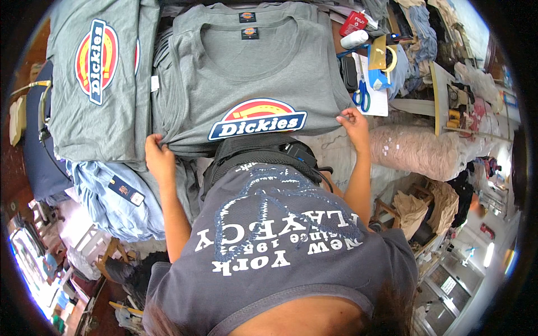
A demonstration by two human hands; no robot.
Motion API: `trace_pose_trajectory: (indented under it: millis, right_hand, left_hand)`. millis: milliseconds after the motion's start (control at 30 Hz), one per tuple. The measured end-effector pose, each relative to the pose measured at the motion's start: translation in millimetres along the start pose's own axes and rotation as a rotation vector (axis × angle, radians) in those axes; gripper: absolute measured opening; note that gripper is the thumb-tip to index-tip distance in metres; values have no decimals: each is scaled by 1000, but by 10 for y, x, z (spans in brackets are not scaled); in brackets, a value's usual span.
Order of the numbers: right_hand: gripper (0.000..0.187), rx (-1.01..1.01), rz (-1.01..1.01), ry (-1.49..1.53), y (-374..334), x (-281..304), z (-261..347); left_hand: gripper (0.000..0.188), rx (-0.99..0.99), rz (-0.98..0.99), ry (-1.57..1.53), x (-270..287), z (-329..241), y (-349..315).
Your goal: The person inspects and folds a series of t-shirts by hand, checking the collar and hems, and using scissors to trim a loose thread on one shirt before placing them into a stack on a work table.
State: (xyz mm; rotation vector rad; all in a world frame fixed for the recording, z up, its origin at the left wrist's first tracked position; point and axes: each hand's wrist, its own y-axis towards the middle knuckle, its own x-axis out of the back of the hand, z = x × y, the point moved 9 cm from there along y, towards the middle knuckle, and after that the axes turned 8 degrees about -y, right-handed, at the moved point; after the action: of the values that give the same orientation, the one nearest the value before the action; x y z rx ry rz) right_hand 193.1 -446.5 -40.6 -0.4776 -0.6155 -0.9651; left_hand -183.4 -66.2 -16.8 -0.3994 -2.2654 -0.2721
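Observation:
A grey T-shirt (263, 78) with a red, yellow and blue printed logo lies spread out before me, on top of at least one more grey shirt whose neck label shows behind it. My left hand (159, 155) pinches its near left edge. At the right edge, my right hand (355, 124) holds the cloth between thumb and fingers, lifted a little. The near hem runs between both hands, close to my waist. To the left lies a stack of folded grey shirts (106, 123) bearing the same logo, turned sideways.
Light-blue denim clothing (120, 196) with a dark hang tag sits below the left stack. At the right are blue-handled scissors (362, 96) on paper, a tape dispenser (379, 73), a white bottle (354, 39) and a red box (353, 24). Beyond them lies a wrapped pinkish bundle (412, 150).

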Motion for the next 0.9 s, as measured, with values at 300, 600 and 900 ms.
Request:
trace_pose_trajectory:
  millis: [300, 600, 900]
  right_hand:
    - [42, 136, -225, -131, 962, -278, 736]
    - [58, 638, -268, -550, 1838, -699, 1618]
    - [34, 651, -191, -648, 2191, -762, 1592]
  left_hand:
    - [40, -344, -201, 185, -532, -1060, 637]
    - [49, -829, -173, 340, -889, -1741, 1339]
    - [15, -944, 98, 8, -935, -1800, 1906]
